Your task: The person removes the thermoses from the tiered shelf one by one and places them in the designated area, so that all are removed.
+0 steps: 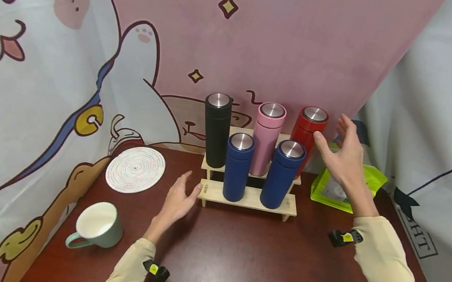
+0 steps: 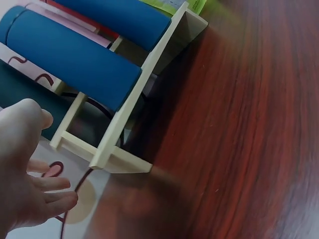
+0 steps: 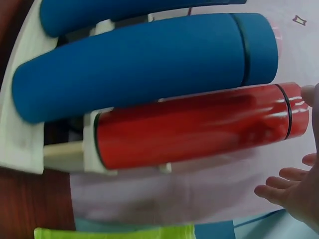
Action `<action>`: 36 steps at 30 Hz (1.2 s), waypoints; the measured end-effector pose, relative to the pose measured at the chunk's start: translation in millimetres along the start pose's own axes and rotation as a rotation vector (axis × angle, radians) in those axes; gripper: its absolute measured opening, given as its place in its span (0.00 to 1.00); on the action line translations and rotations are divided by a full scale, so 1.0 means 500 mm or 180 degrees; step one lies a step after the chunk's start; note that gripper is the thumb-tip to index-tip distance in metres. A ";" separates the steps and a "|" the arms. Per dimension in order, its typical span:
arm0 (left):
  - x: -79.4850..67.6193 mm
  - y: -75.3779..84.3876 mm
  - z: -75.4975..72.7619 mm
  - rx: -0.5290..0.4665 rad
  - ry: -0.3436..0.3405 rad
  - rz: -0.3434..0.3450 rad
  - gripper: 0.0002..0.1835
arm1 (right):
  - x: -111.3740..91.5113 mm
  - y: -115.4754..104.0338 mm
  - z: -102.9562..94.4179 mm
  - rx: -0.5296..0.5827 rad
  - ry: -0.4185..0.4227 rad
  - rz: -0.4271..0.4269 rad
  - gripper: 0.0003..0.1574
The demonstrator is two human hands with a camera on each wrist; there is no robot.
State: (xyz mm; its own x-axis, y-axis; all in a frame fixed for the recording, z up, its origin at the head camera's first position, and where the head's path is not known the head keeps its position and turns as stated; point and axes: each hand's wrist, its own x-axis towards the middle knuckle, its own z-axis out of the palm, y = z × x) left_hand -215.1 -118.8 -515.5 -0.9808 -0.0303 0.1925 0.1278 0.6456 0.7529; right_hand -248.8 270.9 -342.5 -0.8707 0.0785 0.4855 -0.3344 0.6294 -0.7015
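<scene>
A two-tier wooden rack (image 1: 250, 197) carries several upright steel-capped flasks. On its upper tier stand a black flask (image 1: 215, 134), a pink flask (image 1: 265, 142) and a red flask (image 3: 194, 127); two blue flasks, one left (image 1: 237, 170) and one right (image 1: 282, 177), occupy the lower tier. My right hand (image 1: 344, 155) is beside the red flask's upper part, thumb near its cap and fingers spread. Near the rack's left end, my left hand (image 1: 179, 198) has its fingers extended and holds nothing. In the left wrist view that hand (image 2: 25, 169) overlaps the black flask's side.
A round woven mat (image 1: 135, 170) lies at the table's back left, with a pale green mug (image 1: 99, 224) in front of it. Behind my right hand sits a bright green bag (image 1: 333, 192). Printed cloth (image 1: 313, 41) hangs behind the dark red table (image 1: 259, 269).
</scene>
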 end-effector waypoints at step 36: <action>0.013 -0.041 0.136 -0.1079 0.0289 -0.0523 0.32 | 0.022 -0.010 0.026 -0.0051 0.0385 -0.0063 0.45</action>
State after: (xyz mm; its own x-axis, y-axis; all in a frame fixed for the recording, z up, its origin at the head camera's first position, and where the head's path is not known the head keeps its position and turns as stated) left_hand -234.2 -80.6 -572.5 -0.9772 -0.1897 0.0955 0.0263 0.3381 0.9407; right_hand -261.6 258.6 -340.4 -0.8138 0.1580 0.5592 -0.3444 0.6440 -0.6831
